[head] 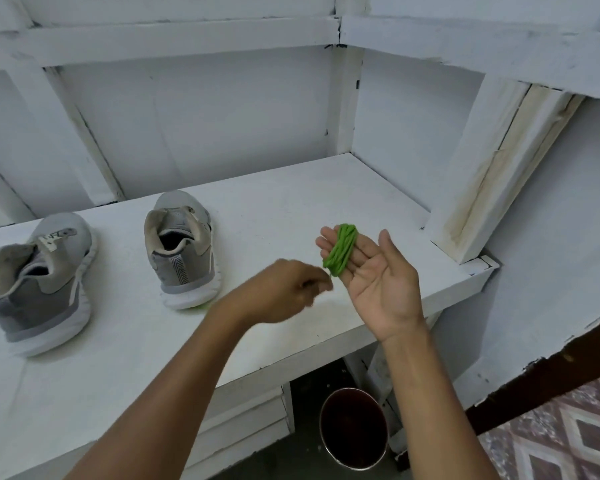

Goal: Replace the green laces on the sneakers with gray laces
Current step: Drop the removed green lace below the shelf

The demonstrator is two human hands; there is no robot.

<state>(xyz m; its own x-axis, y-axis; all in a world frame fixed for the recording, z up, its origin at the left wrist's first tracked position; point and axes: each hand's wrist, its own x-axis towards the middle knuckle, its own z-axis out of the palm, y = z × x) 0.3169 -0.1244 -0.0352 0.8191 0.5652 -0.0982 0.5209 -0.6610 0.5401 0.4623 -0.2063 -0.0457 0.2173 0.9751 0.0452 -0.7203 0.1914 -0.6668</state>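
The right hand [378, 282], right of centre in the frame, lay palm-up with its grip fully open, fingers straight and close together. The green lace [340, 249] sat in a tight hank across those fingers, seemingly wound round them as on a spool, probably to keep the removed lace tidy. The left hand [284, 292], just left of it, had its fingers curled, the tips right beside the hank's lower end. Blur hid whether its grip pinched the lace's tail.

Both forearms rose from the bottom edge, the left slanting toward centre, the right nearly upright.

One gray sneaker [35, 282] stood at the far left on the white surface [291, 202] and a second sneaker [182, 251] left of centre. Their heels faced the camera, well apart from the hands, and no laces showed in them. No gray laces were in view. A dark bucket [352, 427] stood below the surface at lower centre.
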